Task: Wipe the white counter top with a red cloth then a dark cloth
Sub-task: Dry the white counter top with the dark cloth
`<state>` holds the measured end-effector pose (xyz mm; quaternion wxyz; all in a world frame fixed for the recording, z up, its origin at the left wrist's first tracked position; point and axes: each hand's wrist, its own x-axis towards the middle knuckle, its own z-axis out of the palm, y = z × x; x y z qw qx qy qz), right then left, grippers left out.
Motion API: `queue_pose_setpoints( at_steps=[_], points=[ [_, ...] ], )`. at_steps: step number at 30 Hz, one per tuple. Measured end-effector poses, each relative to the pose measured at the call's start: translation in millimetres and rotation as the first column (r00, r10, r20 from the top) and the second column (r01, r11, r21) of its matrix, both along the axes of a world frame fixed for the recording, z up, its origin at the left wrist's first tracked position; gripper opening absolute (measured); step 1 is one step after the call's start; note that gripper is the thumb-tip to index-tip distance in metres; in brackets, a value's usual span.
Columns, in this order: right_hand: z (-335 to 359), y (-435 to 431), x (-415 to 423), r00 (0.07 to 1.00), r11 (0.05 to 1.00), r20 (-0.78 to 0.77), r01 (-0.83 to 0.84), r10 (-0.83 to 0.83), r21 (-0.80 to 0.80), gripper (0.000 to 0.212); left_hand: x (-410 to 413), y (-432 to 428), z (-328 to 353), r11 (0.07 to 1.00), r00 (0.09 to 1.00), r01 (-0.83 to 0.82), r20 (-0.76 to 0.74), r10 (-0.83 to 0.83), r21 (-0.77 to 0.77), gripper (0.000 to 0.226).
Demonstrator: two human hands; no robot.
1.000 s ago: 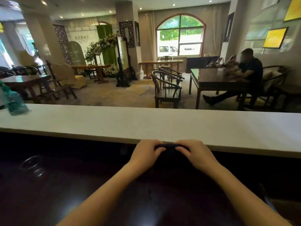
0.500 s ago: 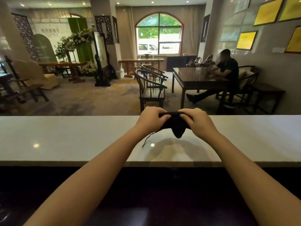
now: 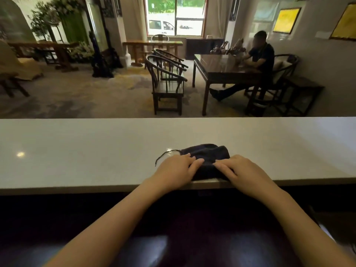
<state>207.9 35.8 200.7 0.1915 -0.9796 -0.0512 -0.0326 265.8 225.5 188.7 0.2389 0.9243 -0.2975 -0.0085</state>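
Both of my hands lie flat with fingers spread, closed around nothing: the left hand presses the near-left part of the crumpled dark fabric cloth and the right hand presses its near-right part, fingertips almost meeting over the middle. That cloth sits on the long white stone counter top, at about 6 o'clock on the surface, right against the near edge, with a thin loose thread trailing off toward 9 o'clock. I judge the palms-down hold is there to pin and flatten the bunched fabric so it gives a broad wiping face, and the two hands share the load so it will not roll under pressure. Starting at the near edge leaves the whole slab ahead to sweep toward 12 o'clock. No red cloth shows anywhere, so I take the red pass to be over, though I cannot confirm it. My thumbs and the cloth's near hem are covered by my hands, the counter runs out of view at 3 and 9 o'clock, and the dark ledge under my forearms is too dim to read.
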Motion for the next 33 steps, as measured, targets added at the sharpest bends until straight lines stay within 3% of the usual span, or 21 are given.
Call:
queue_pose_setpoints(
  at_steps=[3,7,11,15,17,19,21,24,26,29,33],
  points=[
    [3.3,6.1,9.0,0.994,0.991,0.059,0.1,-0.095,-0.088,0.049,5.9,-7.2,5.2,1.0,1.0,-0.02,-0.017,0.02,0.002,0.042],
    [-8.7,20.2,34.3,0.971,0.982,0.207,0.144,-0.116,-0.126,0.034,12.6,-17.4,0.5,0.996,0.996,-0.033,0.08,0.027,0.078,0.022],
    [-30.6,21.6,54.3,0.972,0.968,0.198,0.167,-0.13,-0.187,0.036,17.8,-20.6,-5.7,0.997,0.998,-0.034,0.049,0.031,0.069,0.021],
    [-36.2,18.3,59.6,0.965,0.967,0.22,0.183,-0.143,-0.178,0.035,27.8,-3.6,-7.4,0.996,0.998,0.028,-0.062,-0.023,0.08,0.04],
    [-34.4,19.6,58.8,0.959,0.977,0.268,0.141,-0.094,-0.161,0.04,36.6,21.4,-8.3,0.991,0.999,-0.025,-0.04,0.03,0.13,0.054],
    [-34.3,20.9,59.0,0.976,0.988,0.208,-0.024,0.055,-0.151,0.05,49.2,60.4,-11.3,0.962,0.986,-0.165,0.018,0.164,0.216,0.06],
    [-36.6,21.3,61.6,0.984,0.974,0.003,-0.177,0.179,-0.141,0.055,60.2,107.7,-14.9,0.889,0.95,-0.308,0.063,0.305,0.338,0.061],
    [-40.2,13.9,73.4,0.974,0.972,-0.177,-0.172,0.142,-0.162,0.059,69.4,173.5,-21.1,0.764,0.883,-0.443,0.085,0.461,0.469,0.07],
    [-38.4,12.8,82.3,0.976,0.974,-0.2,-0.123,0.084,-0.192,0.058,68.0,197.9,-25.8,0.729,0.859,-0.473,0.075,0.506,0.494,0.084],
    [-37.2,21.2,87.6,0.978,0.973,-0.209,-0.074,0.027,-0.219,0.057,64.4,204.4,-36.4,0.757,0.852,-0.492,0.061,0.519,0.431,0.089],
    [-47.9,81.6,70.3,0.979,0.963,-0.122,-0.183,0.161,-0.196,0.066,68.2,206.7,-44.3,0.771,0.855,-0.503,0.095,0.51,0.391,0.088]
  ],
)
